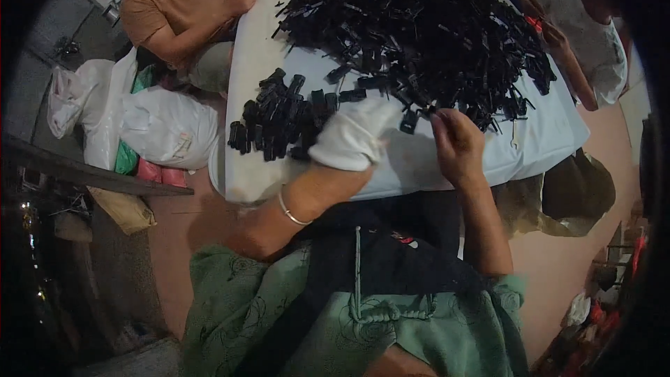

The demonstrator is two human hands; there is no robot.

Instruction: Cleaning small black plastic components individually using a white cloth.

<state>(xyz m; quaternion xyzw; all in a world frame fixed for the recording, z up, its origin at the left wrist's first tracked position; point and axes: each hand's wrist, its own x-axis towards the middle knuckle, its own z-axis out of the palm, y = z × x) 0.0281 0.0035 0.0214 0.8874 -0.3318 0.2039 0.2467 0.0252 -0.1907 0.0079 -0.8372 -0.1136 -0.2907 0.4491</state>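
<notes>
My left hand [352,138], in a white glove and smeared by motion, is over the near side of the table beside a smaller group of black plastic parts [276,115]. Its fingers cannot be made out. My bare right hand [458,141] is closed in a pinch at the near edge of a large heap of black plastic parts [419,21]. A dark end of a black plastic part shows at its fingertips. Between my hands is a squarish black piece [409,122]; whether it joins the pinched part I cannot tell.
A white-covered table [255,178] bears the parts, with a small wrench [514,141] near its right edge. A person in a brown shirt [164,7] sits at the far left, and another person's arm [569,63] is at the right. White sacks [167,126] stand left.
</notes>
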